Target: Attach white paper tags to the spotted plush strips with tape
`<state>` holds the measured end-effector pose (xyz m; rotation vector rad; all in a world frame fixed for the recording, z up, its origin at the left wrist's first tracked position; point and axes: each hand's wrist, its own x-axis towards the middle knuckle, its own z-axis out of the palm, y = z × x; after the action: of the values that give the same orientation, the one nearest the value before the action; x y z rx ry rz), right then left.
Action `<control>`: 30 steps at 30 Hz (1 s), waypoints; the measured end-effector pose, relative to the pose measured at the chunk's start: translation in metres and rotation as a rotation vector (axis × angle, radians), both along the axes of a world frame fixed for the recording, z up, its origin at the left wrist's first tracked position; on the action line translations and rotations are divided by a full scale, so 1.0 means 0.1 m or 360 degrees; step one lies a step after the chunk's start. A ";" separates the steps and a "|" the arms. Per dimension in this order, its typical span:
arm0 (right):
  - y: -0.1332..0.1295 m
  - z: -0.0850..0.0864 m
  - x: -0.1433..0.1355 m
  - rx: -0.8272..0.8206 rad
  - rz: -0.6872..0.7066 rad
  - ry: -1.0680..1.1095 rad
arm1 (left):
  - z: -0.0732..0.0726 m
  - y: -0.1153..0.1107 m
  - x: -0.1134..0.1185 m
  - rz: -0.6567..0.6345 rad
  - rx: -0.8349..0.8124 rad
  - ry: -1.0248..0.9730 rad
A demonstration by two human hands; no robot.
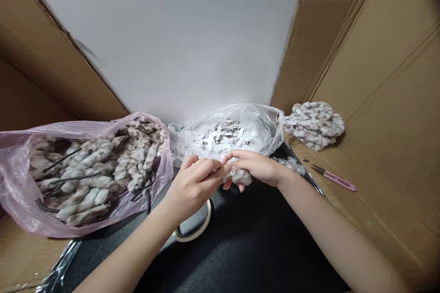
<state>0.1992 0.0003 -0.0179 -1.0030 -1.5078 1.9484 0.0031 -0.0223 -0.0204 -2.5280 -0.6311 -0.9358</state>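
The right hand (261, 168) is cradling the fur (240, 176) while the left hand (194, 187) is pinching its end, risking a slip if the soft pile is compressing unevenly.

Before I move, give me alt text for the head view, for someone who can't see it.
A left hand and right hand meet at a small furry piece over a black surface and cream ring. A pink plastic bag of furry strands lies left, a clear bag of white slips behind, and a furry bundle and pink-handled cutter right, on cardboard.
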 end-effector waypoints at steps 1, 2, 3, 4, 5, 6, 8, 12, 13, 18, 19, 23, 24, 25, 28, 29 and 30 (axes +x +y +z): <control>0.00 -0.01 0.00 -0.0034 -0.0006 0.0058 | 0.00 0.00 0.00 -0.0021 0.0016 -0.0024; 0.01 -0.02 0.01 -0.0051 -0.0030 0.0112 | 0.00 0.00 0.00 -0.0040 0.0025 -0.0044; 0.02 -0.04 0.02 -0.0062 -0.0062 0.0162 | 0.00 0.00 0.01 -0.0059 0.0029 -0.0060; 0.02 -0.06 0.02 -0.0071 -0.0093 0.0209 | 0.00 0.00 0.00 -0.0081 0.0027 -0.0076; 0.03 -0.08 0.03 -0.0083 -0.0117 0.0250 | -0.01 -0.01 0.00 -0.0106 0.0018 -0.0086; 0.04 -0.09 0.03 -0.0092 -0.0140 0.0279 | -0.02 -0.01 0.00 -0.0132 0.0000 -0.0091; 0.06 -0.11 0.03 -0.0106 -0.0183 0.0298 | -0.03 -0.02 0.00 -0.0198 -0.0052 -0.0108; 0.05 -0.09 0.02 -0.0006 -0.0246 0.0231 | -0.03 -0.02 0.00 -0.0318 -0.0219 -0.0161; 0.04 -0.07 0.02 0.0039 -0.0249 0.0220 | -0.03 -0.02 0.00 -0.0337 -0.0260 -0.0167; -0.03 0.03 0.04 0.0362 -0.0303 0.0113 | -0.02 0.00 0.02 -0.0357 -0.0415 -0.0166; -0.05 0.06 0.04 0.0474 -0.0342 0.0056 | -0.02 0.00 0.02 -0.0346 -0.0448 -0.0160; -0.14 0.17 0.03 0.0915 -0.0495 -0.0098 | -0.02 -0.01 0.03 -0.0240 -0.0525 -0.0327; -0.16 0.19 0.03 0.0991 -0.0521 -0.0115 | -0.01 -0.01 0.03 -0.0213 -0.0547 -0.0401; -0.19 0.21 0.02 0.1064 -0.0545 -0.0134 | -0.01 -0.02 0.03 -0.0198 -0.0580 -0.0469; -0.25 0.23 0.00 0.1310 -0.0597 -0.0212 | 0.00 -0.01 0.01 -0.0256 -0.0770 -0.0548; -0.26 0.23 -0.01 0.1389 -0.0604 -0.0235 | 0.00 0.00 0.00 -0.0295 -0.0833 -0.0553; -0.27 0.23 -0.01 0.1458 -0.0606 -0.0257 | 0.00 0.00 -0.01 -0.0329 -0.0884 -0.0560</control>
<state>0.1978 -0.0271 0.0055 -0.9162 -1.8397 0.7634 0.0022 -0.0219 -0.0206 -2.9787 -0.8383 -1.4718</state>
